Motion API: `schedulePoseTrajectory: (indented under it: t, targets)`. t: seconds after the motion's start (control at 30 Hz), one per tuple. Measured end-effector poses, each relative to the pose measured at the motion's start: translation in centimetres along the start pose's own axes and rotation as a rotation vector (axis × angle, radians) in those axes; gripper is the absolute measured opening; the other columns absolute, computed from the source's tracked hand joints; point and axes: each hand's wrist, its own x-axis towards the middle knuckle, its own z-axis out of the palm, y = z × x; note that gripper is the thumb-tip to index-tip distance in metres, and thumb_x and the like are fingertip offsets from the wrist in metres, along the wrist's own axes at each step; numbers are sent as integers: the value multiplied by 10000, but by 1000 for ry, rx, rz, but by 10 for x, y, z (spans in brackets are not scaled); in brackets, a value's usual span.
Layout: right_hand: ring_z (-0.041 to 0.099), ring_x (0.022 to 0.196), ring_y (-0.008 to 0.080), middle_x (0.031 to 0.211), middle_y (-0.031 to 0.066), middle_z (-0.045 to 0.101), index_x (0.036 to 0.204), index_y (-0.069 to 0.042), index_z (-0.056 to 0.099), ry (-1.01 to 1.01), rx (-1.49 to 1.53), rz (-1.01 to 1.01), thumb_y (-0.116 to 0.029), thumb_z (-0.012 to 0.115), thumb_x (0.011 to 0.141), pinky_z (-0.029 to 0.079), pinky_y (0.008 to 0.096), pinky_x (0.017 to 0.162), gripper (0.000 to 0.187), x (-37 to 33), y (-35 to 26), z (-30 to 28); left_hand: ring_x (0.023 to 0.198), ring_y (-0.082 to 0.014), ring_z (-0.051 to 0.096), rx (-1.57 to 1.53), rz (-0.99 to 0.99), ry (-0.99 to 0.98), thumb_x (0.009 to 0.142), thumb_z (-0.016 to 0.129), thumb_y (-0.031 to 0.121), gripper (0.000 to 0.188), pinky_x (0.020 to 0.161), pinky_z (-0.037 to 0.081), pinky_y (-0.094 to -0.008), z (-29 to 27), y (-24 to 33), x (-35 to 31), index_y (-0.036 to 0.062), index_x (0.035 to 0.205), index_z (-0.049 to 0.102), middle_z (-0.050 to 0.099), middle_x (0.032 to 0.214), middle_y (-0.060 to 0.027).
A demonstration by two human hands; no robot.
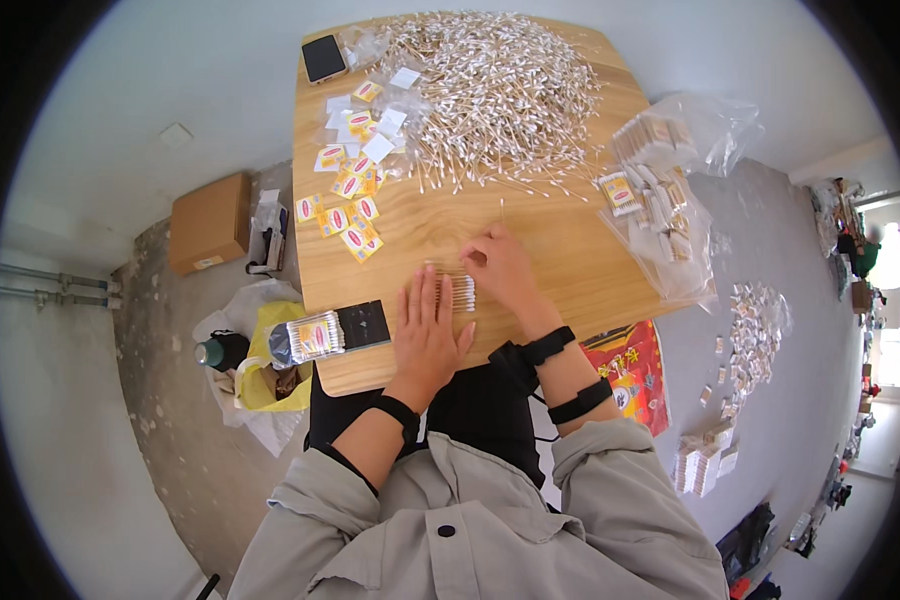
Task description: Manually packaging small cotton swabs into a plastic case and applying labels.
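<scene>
My left hand [429,325] lies flat near the table's front edge, fingers stretched forward over the left part of a row of cotton swabs [464,293]. The white tips of the row show beside its fingers. At the far end of this row my right hand [502,268] is closed in a pinch, its thumb and forefinger pressed together; what they hold, if anything, is too small to make out. A single cotton swab [502,208] pokes out just beyond its knuckles. To the left, a clear packet of swabs [315,335] with a yellow label rests beside a black flat object [364,324].
A large heap of cotton swabs [500,90] covers the table's far side. Yellow-and-white cards [348,217] lie at the left, near a phone-like black device [324,59]. Filled packets [660,205] sit in a clear bag at the right. More packets [755,330] are on the floor.
</scene>
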Motion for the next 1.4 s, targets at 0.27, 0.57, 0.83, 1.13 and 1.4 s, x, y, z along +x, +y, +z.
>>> schedulePoseTrajectory:
  t: [0.27,0.57,0.83,1.13,1.4]
  targets:
    - [566,1046,253,1079,159,603,1125,-25,625,281,483,182,-226,447,1001,427,339,938,296,-24,-18,9,1437,-379,181,-43,-26,49,850,611,426,869,1163,147,-507,0,-2,1,-34,1472,214,179,1533,-270]
    - [448,1268,239,1302,153,493,1311,38,427,221,996,154,-361,268,1053,302,360,1123,501,-23,-20,49,1418,-392,221,-149,-27,8,686,801,381,1081,1146,206,-504,-6,-11,13,-62,1461,192,212,1514,-269]
    - [459,1255,239,1270,151,504,1296,40,432,217,1173,210,-362,290,1048,320,352,1105,493,-19,-15,48,1420,-418,186,-83,-185,92,639,825,462,1166,1134,174,-543,-13,-30,3,-97,1444,192,218,1509,-274]
    - [500,1210,236,1268,162,533,1277,39,481,260,861,125,-365,320,1044,361,359,1072,493,-25,-28,48,1449,-385,134,36,-117,-88,677,723,614,1201,1155,126,-531,-11,-23,7,-112,1453,165,167,1540,-263]
    - [514,1174,221,1239,128,547,1248,18,511,287,826,106,-323,305,1045,372,359,1055,447,-26,-33,49,1455,-330,178,43,54,23,712,747,455,1069,1154,153,-514,-2,-17,4,-39,1480,191,175,1561,-206]
